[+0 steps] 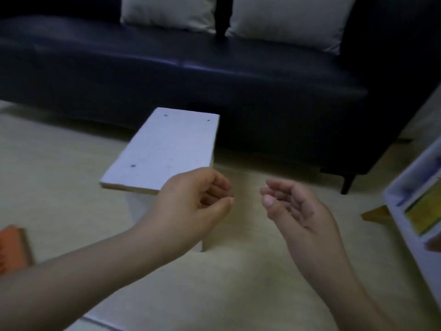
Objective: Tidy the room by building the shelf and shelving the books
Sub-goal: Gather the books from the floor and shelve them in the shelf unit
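A white shelf board with small dark screw holes lies flat on top of an upright white panel on the pale floor. My left hand hovers over the board's near right corner, fingers loosely curled, holding nothing that I can see. My right hand is held palm up just to its right, fingers apart and empty. An orange book lies at the left edge. More books sit in a white tray at the right edge.
A dark leather sofa with two pale cushions runs across the back, its black leg near the tray. A brown piece lies on the floor by the tray. Another white panel shows at the bottom edge.
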Available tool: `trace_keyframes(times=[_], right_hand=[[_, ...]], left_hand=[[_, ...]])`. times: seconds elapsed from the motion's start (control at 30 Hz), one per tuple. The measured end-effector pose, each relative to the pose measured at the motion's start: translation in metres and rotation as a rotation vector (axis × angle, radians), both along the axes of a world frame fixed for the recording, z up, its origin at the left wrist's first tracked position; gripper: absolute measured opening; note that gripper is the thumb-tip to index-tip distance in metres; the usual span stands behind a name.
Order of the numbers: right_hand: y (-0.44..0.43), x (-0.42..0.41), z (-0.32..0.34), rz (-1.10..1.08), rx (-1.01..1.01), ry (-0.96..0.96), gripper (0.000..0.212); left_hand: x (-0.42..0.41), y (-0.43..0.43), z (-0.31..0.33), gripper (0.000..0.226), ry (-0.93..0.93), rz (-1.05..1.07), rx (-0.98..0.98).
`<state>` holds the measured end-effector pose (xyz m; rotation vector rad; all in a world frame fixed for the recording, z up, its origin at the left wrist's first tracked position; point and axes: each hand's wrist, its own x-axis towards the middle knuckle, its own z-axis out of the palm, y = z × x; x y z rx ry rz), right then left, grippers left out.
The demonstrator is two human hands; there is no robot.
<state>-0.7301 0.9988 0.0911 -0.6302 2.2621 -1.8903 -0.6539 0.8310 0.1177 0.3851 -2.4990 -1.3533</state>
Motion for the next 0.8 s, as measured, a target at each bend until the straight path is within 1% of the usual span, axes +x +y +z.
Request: trace_keyframes(times=[0.13, 0.17, 0.2, 0.33, 0.4, 0.53, 0.63, 0.8], right_hand=[[-0.059, 0.044, 0.011, 0.167, 0.068, 0.067, 0.025], [-0.082, 0.063, 0.011, 0.208, 0.089, 0.067, 0.024], [-0.083, 0.066, 0.014, 0.225, 0.096, 0.084, 0.023], [-0.14, 0.12, 0.012, 0.374, 0.264, 0.167, 0.022], [-0.169, 0.148, 0.008, 0.466, 0.334, 0.168, 0.021], [-0.223, 0.193, -0.002, 0.624, 0.476, 0.208, 0.021], [-0.251, 0.214, -0.005, 0.668, 0.546, 0.268, 0.02], [-0.301, 0.271, -0.027, 0.796, 0.736, 0.33, 0.019]], left_hand=[[0.061, -0.061, 0.003, 0.012, 0.016, 0.083, 0.002], [0.088, -0.084, 0.001, 0.012, 0.018, 0.109, 0.001], [0.091, -0.09, 0.0, 0.012, 0.009, 0.107, 0.004], [0.167, -0.153, -0.021, 0.012, -0.033, 0.206, 0.034], [0.207, -0.178, -0.038, 0.011, -0.056, 0.27, 0.05], [0.272, -0.213, -0.066, 0.01, -0.116, 0.336, 0.035], [0.301, -0.233, -0.08, 0.011, -0.156, 0.366, -0.004], [0.376, -0.267, -0.114, 0.01, -0.206, 0.433, 0.034]])
